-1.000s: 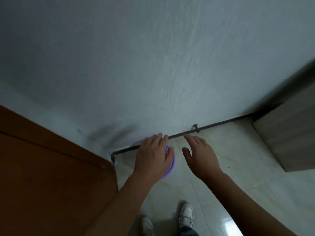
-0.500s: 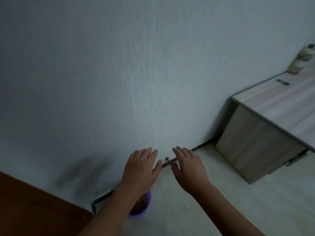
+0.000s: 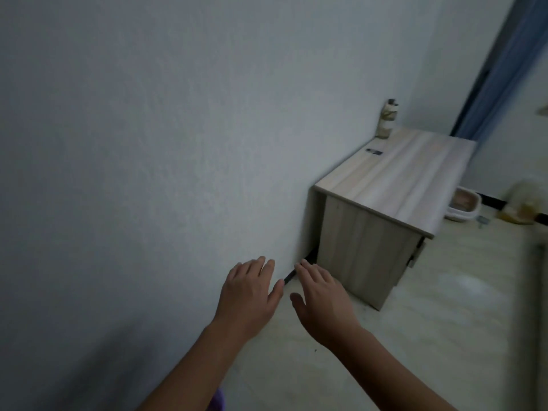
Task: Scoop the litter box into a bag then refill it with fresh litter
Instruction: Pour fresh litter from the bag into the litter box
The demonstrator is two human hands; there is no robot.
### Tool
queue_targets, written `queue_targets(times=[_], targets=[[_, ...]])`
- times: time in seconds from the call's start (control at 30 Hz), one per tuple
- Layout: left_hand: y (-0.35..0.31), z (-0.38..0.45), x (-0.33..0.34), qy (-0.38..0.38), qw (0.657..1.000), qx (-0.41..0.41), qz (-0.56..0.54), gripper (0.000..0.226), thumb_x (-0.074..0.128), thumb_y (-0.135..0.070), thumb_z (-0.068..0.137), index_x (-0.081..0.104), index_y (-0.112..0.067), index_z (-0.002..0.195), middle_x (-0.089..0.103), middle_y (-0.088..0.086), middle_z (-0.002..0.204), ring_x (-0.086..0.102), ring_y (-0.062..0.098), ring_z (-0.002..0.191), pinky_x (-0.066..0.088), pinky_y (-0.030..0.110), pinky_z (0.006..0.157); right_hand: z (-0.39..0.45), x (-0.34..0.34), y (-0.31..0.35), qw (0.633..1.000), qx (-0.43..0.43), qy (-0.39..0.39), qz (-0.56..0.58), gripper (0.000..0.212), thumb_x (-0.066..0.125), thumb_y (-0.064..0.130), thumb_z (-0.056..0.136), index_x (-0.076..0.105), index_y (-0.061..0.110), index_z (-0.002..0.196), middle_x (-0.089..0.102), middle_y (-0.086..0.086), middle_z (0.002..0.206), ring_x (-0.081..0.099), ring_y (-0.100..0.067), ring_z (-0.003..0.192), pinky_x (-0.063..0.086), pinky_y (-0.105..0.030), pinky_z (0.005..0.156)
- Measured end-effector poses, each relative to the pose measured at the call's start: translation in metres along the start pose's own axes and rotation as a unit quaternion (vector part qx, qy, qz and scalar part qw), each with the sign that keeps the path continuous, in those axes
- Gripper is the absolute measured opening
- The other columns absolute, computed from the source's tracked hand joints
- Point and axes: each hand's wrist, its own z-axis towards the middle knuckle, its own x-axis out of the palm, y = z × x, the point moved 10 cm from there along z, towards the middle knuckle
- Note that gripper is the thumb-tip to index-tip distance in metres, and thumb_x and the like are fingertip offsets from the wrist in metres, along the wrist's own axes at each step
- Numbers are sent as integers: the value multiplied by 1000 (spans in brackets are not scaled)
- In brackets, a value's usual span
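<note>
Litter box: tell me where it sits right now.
In the head view, the litter box sits on the floor at far right, partly hidden behind the wooden cabinet, near the back wall.

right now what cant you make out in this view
- Litter box, head view: the cabinet hides its near part; its contents are blurred.
- Yellowish thing on the floor at right: too blurred to identify.
- Purple container: cut off by the bottom edge and partly behind the left forearm.
- Bottle on the cabinet: label too small to read.
- No scoop or bag can be made out; left hand and right hand hold nothing.
</note>
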Motion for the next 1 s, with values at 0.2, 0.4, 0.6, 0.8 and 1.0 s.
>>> queue_targets(times=[0.2, 0.4, 0.6, 0.8, 1.0], targets=[[-35, 36, 12, -24, 991, 108, -68, 53, 35, -47, 97, 67, -14, 124, 70, 3, 120, 68, 18, 106, 53, 36, 92, -1, -13, -43, 994, 103, -15, -24, 62, 38, 44, 100, 14, 23, 154, 14, 3, 162, 15, -18, 148, 16, -35, 118], [-50, 63, 31, -13, 976, 198, -95, 48, 39, -44, 95, 71, -14, 112, 73, 2, 109, 69, 18, 96, 56, 35, 85, -11, -16, -72, 976, 214, -16, -46, 60, 38, 44, 100, 20, 22, 152, 23, 2, 159, 21, -18, 146, 20, -35, 117], [-69, 78, 48, -7, 957, 263, -119, 43, 40, -42, 94, 72, -14, 97, 72, 1, 90, 66, 20, 79, 53, 35, 72, -33, -8, -89, 952, 300, -11, -58, 58, 38, 42, 100, 22, 21, 152, 25, 2, 159, 21, -19, 146, 22, -35, 116], [-118, 78, 57, 0, 939, 322, -124, 43, 40, -42, 93, 73, -14, 96, 72, 1, 89, 67, 20, 76, 53, 34, 71, -71, -21, -114, 931, 360, -39, -50, 58, 37, 42, 100, 20, 22, 152, 24, 3, 159, 21, -18, 146, 22, -34, 117], [-197, 67, 52, 1, 919, 380, -108, 47, 33, -46, 96, 70, -17, 97, 70, -2, 88, 64, 17, 74, 50, 32, 68, -126, -48, -159, 910, 404, -86, -39, 57, 37, 43, 101, 22, 21, 152, 26, 2, 158, 23, -18, 145, 24, -34, 115]])
